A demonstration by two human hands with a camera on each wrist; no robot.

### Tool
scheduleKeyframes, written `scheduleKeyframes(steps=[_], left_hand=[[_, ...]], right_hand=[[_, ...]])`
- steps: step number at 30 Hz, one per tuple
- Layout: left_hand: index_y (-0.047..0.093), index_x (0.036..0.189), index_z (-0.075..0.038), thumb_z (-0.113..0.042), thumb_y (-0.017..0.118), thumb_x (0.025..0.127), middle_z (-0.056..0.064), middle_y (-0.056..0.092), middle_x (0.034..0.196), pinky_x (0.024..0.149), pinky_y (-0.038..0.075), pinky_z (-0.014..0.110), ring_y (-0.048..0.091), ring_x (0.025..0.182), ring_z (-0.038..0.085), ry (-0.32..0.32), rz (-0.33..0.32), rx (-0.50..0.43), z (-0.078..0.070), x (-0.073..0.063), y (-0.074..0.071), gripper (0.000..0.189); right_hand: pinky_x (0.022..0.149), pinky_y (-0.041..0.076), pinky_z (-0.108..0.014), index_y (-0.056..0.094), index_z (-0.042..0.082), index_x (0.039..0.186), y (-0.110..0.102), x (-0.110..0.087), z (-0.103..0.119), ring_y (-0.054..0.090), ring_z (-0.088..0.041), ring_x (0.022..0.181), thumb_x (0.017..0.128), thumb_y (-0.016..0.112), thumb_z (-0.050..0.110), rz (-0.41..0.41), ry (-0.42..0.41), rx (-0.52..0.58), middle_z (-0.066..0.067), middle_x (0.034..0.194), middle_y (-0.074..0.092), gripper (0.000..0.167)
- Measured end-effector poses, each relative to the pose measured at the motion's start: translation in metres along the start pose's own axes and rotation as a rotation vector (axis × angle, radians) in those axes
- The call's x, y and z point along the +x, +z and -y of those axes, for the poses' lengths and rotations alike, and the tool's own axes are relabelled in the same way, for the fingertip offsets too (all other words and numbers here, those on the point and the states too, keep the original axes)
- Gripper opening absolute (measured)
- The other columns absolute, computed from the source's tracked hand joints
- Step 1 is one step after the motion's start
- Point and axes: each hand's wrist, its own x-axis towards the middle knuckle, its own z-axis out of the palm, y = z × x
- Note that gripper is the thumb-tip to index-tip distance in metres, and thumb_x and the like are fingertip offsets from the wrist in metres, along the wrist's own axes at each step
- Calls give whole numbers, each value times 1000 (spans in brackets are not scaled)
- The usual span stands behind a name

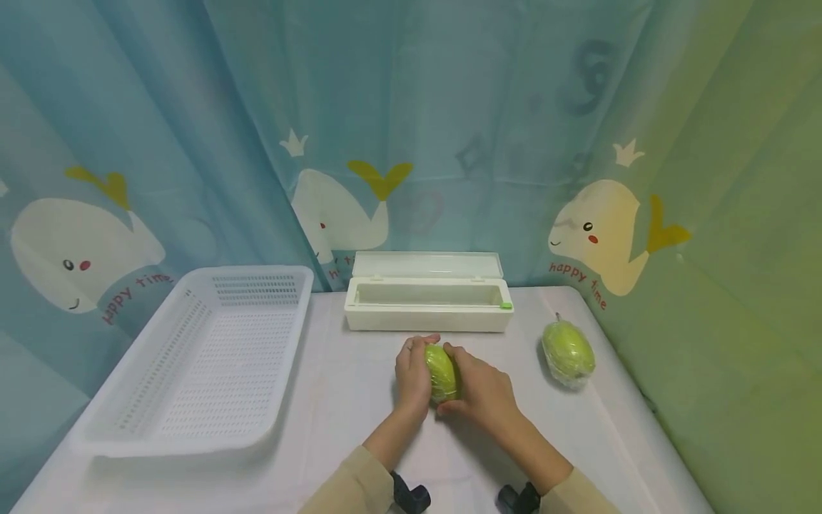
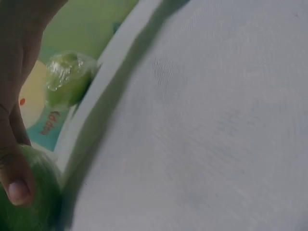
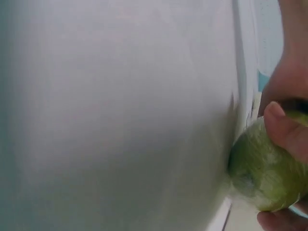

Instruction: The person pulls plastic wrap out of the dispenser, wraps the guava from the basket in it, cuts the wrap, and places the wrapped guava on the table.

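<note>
A green fruit (image 1: 441,373) wrapped in clear plastic film is held between both hands above the middle of the table. My left hand (image 1: 411,377) cups its left side, fingertips bent over toward the far end. On the opposite side, my right hand (image 1: 486,391) grips it with thumb near and fingers far. In the left wrist view a thumb lies on the wrapped fruit (image 2: 41,211). The right wrist view shows fingers and a thumb around the filmed fruit (image 3: 262,168). A second wrapped green fruit (image 1: 568,353), stem upward, lies to the right, apart from both hands.
Beyond the hands stands a long white box (image 1: 429,319), its lid raised, with a green tab at the right end. A white perforated basket (image 1: 298,357) takes up the left side. Whale-print curtains (image 1: 449,107) hang behind the white-covered table (image 1: 347,400).
</note>
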Motion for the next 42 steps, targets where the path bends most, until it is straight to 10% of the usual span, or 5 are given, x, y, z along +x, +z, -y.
scheduleKeyframes(steps=[10,22,28,35,42], left_hand=[[70,115,-9,-33,48,100,2,69,119,103,41,38,59,113,20,-65,112,7,-5,1,0,36],[71,93,-9,-21,41,102,1,76,98,82,48,29,66,93,15,71,72,108,-12,-2,5,33],[70,115,-7,-37,37,107,6,70,124,106,43,44,61,122,27,87,144,200,-14,2,3,45],[16,160,-24,-58,27,104,11,29,162,119,9,64,19,151,37,-142,273,45,-16,7,-11,67],[36,144,-12,-43,40,103,17,45,146,106,45,51,50,132,35,-301,341,-41,-10,0,-34,51]], right_hand=[[70,56,-40,50,17,145,-2,1,-4,68,-24,104,45,96,51,14,-5,-18,-1,137,63,116],[61,53,-37,51,18,145,-4,-3,-3,70,-23,93,46,95,53,0,-4,-23,-3,128,69,114],[71,56,-45,41,14,152,-2,-3,-7,68,-28,106,49,96,50,24,47,48,-7,137,62,122],[96,52,-51,34,15,155,3,-4,-15,59,-30,124,53,98,39,41,63,237,-9,145,55,123],[100,49,-50,31,16,156,9,-4,-26,58,-31,123,54,98,36,34,102,451,-13,145,53,123]])
